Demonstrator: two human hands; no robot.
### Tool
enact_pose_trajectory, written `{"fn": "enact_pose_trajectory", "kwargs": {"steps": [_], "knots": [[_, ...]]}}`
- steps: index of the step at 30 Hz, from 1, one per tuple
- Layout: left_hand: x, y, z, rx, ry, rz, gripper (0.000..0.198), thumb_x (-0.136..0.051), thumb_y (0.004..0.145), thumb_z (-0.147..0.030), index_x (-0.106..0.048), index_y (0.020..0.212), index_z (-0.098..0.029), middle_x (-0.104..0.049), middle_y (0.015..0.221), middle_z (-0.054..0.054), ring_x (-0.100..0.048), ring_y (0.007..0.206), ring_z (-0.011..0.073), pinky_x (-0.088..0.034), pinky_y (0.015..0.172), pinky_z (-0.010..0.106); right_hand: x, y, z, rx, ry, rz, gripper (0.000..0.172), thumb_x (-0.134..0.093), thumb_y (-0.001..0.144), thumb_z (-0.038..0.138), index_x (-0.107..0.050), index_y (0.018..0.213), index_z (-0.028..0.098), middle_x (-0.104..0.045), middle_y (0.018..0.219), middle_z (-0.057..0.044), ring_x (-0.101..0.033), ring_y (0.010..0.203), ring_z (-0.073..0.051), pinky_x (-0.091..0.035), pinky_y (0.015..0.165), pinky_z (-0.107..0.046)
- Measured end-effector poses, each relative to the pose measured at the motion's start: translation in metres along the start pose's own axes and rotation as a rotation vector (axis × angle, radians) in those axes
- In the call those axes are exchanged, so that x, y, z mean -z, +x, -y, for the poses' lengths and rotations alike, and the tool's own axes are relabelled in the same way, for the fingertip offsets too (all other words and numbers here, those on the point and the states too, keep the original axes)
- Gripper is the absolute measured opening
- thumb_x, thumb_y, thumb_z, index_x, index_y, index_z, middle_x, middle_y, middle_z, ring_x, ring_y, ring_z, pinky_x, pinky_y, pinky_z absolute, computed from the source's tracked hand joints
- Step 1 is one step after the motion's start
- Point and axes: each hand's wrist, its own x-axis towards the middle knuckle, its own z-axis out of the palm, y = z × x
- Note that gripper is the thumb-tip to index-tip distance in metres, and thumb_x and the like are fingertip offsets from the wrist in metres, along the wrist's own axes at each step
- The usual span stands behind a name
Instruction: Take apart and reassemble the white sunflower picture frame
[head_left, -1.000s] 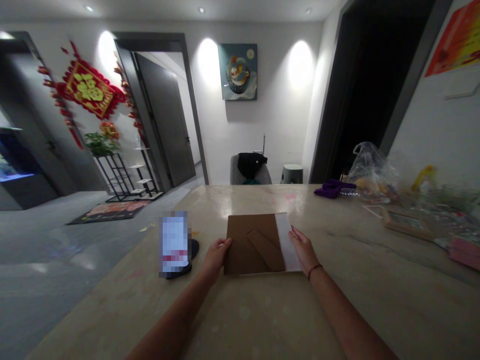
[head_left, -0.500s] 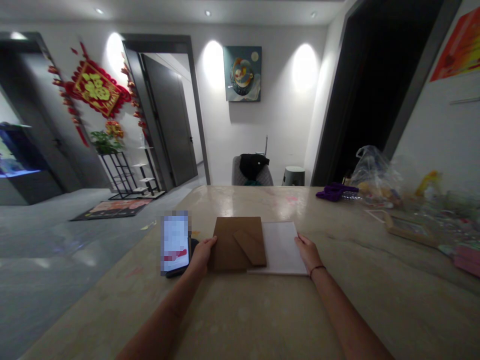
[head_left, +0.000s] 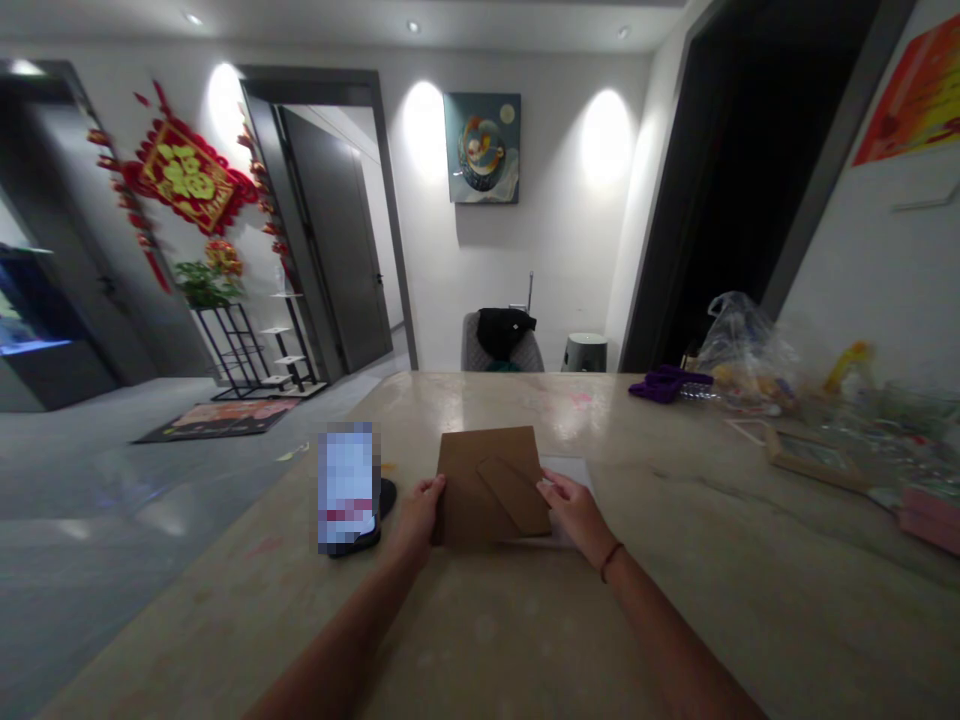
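A brown picture frame backing board point(head_left: 469, 490) with a fold-out stand strip point(head_left: 517, 498) on its face is between my hands. My left hand point(head_left: 421, 515) is closed on its left edge, thumb on the front. My right hand point(head_left: 576, 510) is closed at the right edge, thumb and fingers on the board. Behind the board, partly hidden by it and by my right hand, is a white flat panel point(head_left: 576, 470). A phone point(head_left: 346, 485) with a blurred screen leans on a dark stand left of my left hand.
The stone-topped table point(head_left: 480, 640) spreads all round. On its right are a light wooden frame point(head_left: 814, 460), a purple cloth point(head_left: 664, 383), a clear plastic bag point(head_left: 750, 350) and a pink object point(head_left: 930, 515). A chair point(head_left: 469, 345) stands beyond the far edge.
My right hand has moved left from the white panel's right edge to the brown board's right edge. The board has shifted slightly right, covering more of the panel.
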Motion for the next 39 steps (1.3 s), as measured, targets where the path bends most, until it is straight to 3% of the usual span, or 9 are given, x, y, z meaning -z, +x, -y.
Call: {"fn": "enact_pose_trajectory", "kwargs": {"steps": [2, 5, 9, 13, 17, 20, 27, 35, 39], "knots": [[-0.005, -0.003, 0.002, -0.016, 0.012, 0.012, 0.025, -0.059, 0.067, -0.044, -0.057, 0.072, -0.019, -0.063, 0.062, 0.001, -0.060, 0.057, 0.0162, -0.045, 0.049, 0.025, 0.000, 0.001, 0.000, -0.080, 0.089, 0.032, 0.053, -0.058, 0.062, 0.044, -0.062, 0.104, 0.013, -0.069, 0.072, -0.004, -0.062, 0.069, -0.020, -0.048, 0.063, -0.032], [-0.012, -0.008, 0.001, -0.074, -0.028, 0.135, 0.032, -0.059, 0.066, -0.048, -0.057, 0.075, -0.018, -0.065, 0.069, 0.002, -0.060, 0.063, 0.0162, -0.046, 0.054, 0.024, 0.009, 0.005, -0.002, -0.156, 0.175, 0.012, 0.051, -0.058, 0.061, 0.044, -0.062, 0.102, 0.016, -0.070, 0.081, -0.005, -0.063, 0.073, -0.021, -0.049, 0.061, -0.032], [-0.020, -0.018, -0.004, -0.193, 0.017, 0.271, 0.035, -0.052, 0.071, -0.051, -0.059, 0.081, -0.018, -0.066, 0.078, 0.003, -0.061, 0.071, 0.0161, -0.046, 0.064, 0.025, 0.033, 0.016, -0.009, -0.087, 0.211, -0.179, 0.045, -0.060, 0.059, 0.039, -0.065, 0.096, 0.015, -0.068, 0.093, -0.006, -0.060, 0.088, -0.022, -0.048, 0.075, -0.033], [-0.024, -0.035, -0.003, -0.465, 0.411, 0.436, 0.024, -0.054, 0.073, -0.043, -0.064, 0.077, -0.021, -0.067, 0.087, 0.004, -0.059, 0.087, 0.0192, -0.042, 0.081, 0.028, 0.065, 0.028, -0.024, -0.081, 0.284, -0.432, 0.042, -0.062, 0.053, 0.033, -0.068, 0.091, 0.014, -0.068, 0.094, -0.007, -0.059, 0.092, -0.022, -0.047, 0.079, -0.033], [-0.024, -0.043, 0.001, -0.736, 0.812, 0.559, 0.011, -0.063, 0.067, -0.030, -0.063, 0.076, -0.024, -0.063, 0.102, 0.002, -0.054, 0.099, 0.0183, -0.037, 0.091, 0.031, 0.090, 0.036, -0.044, -0.173, 0.340, -0.624, 0.049, -0.061, 0.052, 0.030, -0.065, 0.098, 0.014, -0.068, 0.094, -0.007, -0.061, 0.086, -0.021, -0.050, 0.069, -0.030], [-0.019, -0.040, -0.004, -0.818, 0.979, 0.542, 0.007, -0.060, 0.070, -0.028, -0.060, 0.074, -0.022, -0.062, 0.091, 0.002, -0.055, 0.089, 0.0157, -0.040, 0.083, 0.028, 0.098, 0.038, -0.054, -0.199, 0.344, -0.690, 0.053, -0.059, 0.053, 0.030, -0.062, 0.104, 0.014, -0.068, 0.094, -0.007, -0.062, 0.080, -0.019, -0.050, 0.061, -0.027], [-0.004, -0.032, -0.022, -0.814, 1.156, 0.496, 0.017, -0.057, 0.073, -0.037, -0.059, 0.071, -0.020, -0.061, 0.083, 0.002, -0.056, 0.079, 0.0153, -0.040, 0.072, 0.025, 0.114, 0.042, -0.061, -0.226, 0.264, -0.711, 0.053, -0.055, 0.056, 0.032, -0.061, 0.106, 0.015, -0.069, 0.089, -0.006, -0.063, 0.074, -0.018, -0.051, 0.057, -0.027], [-0.003, -0.031, -0.025, -0.821, 1.200, 0.331, 0.034, -0.034, 0.086, -0.039, -0.058, 0.072, -0.019, -0.061, 0.078, 0.003, -0.055, 0.072, 0.0132, -0.038, 0.067, 0.024, 0.182, 0.032, -0.054, -0.282, -0.056, -0.688, 0.044, -0.053, 0.054, 0.025, -0.067, 0.093, 0.010, -0.069, 0.082, -0.007, -0.062, 0.076, -0.022, -0.049, 0.060, -0.029], [-0.002, -0.029, -0.024, -0.788, 1.244, 0.323, 0.033, -0.033, 0.086, -0.038, -0.058, 0.074, -0.019, -0.061, 0.076, 0.002, -0.055, 0.070, 0.0125, -0.037, 0.065, 0.023, 0.197, 0.024, -0.051, -0.333, -0.262, -0.584, 0.032, -0.053, 0.054, 0.021, -0.071, 0.080, 0.014, -0.070, 0.075, -0.006, -0.062, 0.076, -0.023, -0.048, 0.060, -0.029]]}}
